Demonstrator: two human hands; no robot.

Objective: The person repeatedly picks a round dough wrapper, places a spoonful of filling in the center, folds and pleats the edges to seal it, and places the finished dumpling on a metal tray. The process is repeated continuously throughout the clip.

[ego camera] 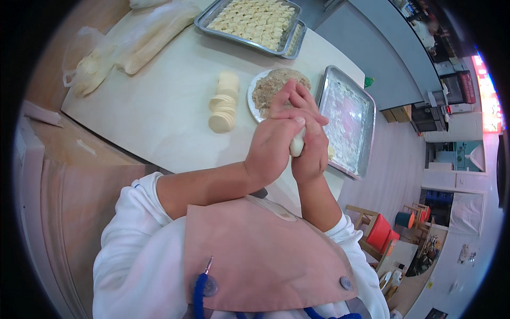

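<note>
My left hand point(267, 143) and my right hand point(312, 149) are pressed together with fingers interlaced, closed around a pale dough dumpling point(297, 143); part of it shows between the palms. Behind the fingers lies a white plate point(251, 103) heaped with minced filling point(265, 91), partly hidden by my hands. To the left of the plate, round dough wrappers point(222, 115) lie in an overlapping row on the pale table point(175, 115). At the right, close to my right hand, is a floured metal tray point(370, 131).
A metal tray point(247, 39) full of shaped dumplings rests over another tray point(299, 44) at the far edge. Dough in clear plastic bags point(155, 38) lies at the far left. Beyond the table's right edge are the floor and a red chair point(377, 231).
</note>
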